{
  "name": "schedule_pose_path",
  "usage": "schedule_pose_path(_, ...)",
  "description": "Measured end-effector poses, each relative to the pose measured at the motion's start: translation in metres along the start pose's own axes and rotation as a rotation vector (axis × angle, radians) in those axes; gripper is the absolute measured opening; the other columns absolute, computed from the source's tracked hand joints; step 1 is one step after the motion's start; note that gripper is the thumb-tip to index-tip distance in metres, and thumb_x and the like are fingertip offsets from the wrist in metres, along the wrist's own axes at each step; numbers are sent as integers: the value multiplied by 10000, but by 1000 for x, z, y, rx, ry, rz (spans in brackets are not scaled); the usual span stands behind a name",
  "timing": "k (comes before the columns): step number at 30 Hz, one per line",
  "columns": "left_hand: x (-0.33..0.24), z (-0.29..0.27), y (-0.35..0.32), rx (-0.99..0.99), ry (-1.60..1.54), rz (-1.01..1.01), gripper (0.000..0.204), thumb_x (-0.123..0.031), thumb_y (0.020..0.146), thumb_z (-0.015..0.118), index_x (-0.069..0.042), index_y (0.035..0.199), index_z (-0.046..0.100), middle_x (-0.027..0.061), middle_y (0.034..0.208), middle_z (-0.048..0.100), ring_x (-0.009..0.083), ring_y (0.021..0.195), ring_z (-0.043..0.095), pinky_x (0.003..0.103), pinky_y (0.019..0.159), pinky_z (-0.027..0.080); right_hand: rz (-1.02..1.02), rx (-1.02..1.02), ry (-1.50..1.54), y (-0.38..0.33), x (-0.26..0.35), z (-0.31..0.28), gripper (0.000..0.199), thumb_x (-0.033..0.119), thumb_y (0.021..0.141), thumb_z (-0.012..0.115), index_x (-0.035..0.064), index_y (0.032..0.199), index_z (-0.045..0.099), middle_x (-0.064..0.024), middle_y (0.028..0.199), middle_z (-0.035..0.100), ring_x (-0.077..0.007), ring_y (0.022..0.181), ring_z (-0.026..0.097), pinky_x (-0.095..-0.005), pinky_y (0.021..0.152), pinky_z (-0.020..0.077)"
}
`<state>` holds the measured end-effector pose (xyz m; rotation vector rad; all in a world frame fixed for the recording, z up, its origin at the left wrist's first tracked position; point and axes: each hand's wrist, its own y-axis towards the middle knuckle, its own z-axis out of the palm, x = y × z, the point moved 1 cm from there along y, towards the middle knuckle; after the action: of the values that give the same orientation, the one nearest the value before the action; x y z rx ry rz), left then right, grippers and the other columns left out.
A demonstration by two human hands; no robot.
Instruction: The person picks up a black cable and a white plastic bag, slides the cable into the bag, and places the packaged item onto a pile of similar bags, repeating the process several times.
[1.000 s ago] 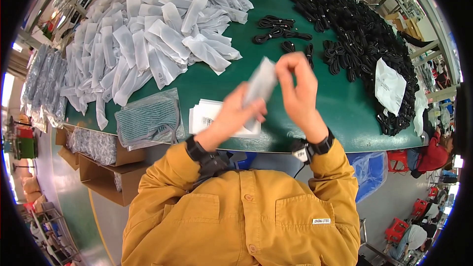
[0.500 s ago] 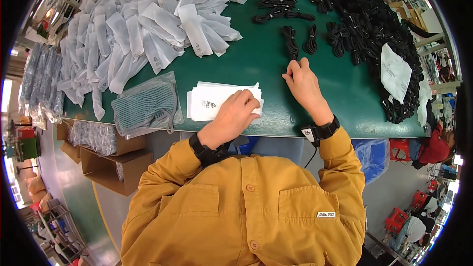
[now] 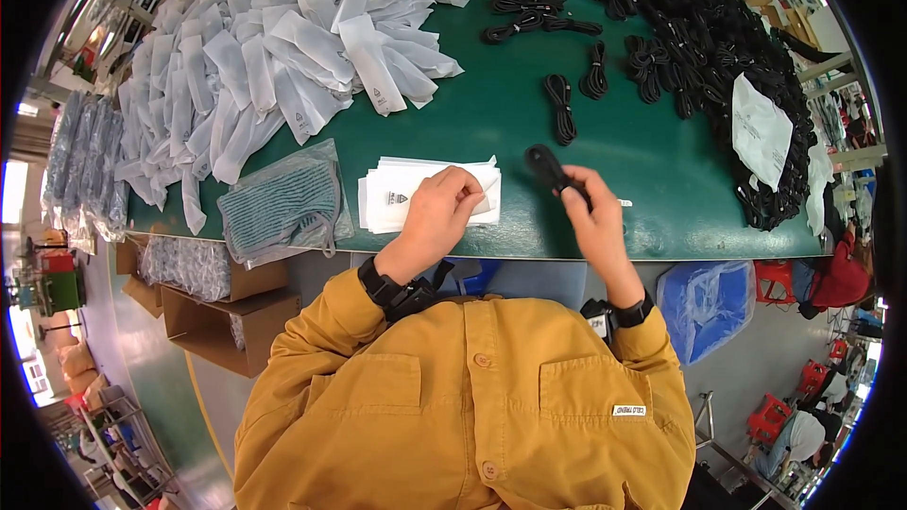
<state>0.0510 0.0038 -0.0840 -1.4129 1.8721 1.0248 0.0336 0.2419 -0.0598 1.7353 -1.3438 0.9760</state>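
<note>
Here, the right hand has a bundled black cable in its grip, while the left hand, grip unclear, touches white bags stacked on the near tabletop.

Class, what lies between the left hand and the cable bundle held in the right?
In the head view: the right end of the white pouch stack, then bare green tabletop.

Table: green
Left: heap of whitish pouches
Near edge: bagged striped cloth, stack of white bags
Right: mound of black cables
Middle: separate cable bundles
</note>
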Motion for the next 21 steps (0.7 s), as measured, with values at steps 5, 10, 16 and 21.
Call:
schedule_pose_path(5,3,-3,2,-16,-164,-131,42,-8,886,625,-1,889,584,94,855,622,174,768,598,295,738,483,-364,6,-164,-16,23,15,309,-10,857,622,0,1165,605,-120,952,604,-228,715,600,-306,622,480)
schedule_pose_path(10,-2,-8,2,12,-233,-81,62,12,868,634,-3,893,578,98,919,629,191,826,597,305,780,484,-502,103,-335,-11,22,13,310,-12,853,641,3,1160,604,-121,927,597,-231,688,589,-300,584,462)
schedule_pose_path(16,-14,-16,6,25,-34,305,120,34,814,661,-17,873,570,97,983,619,271,917,581,341,805,479,213,347,317,5,6,13,282,25,879,644,11,1158,610,-86,894,594,-165,674,568,-271,570,449)
schedule_pose_path(21,-25,-20,11,29,5,393,152,29,788,674,-33,868,562,94,1018,613,316,971,553,366,839,464,393,343,571,7,3,25,286,40,891,646,-12,1167,591,-61,945,579,-117,716,546,-243,628,451)
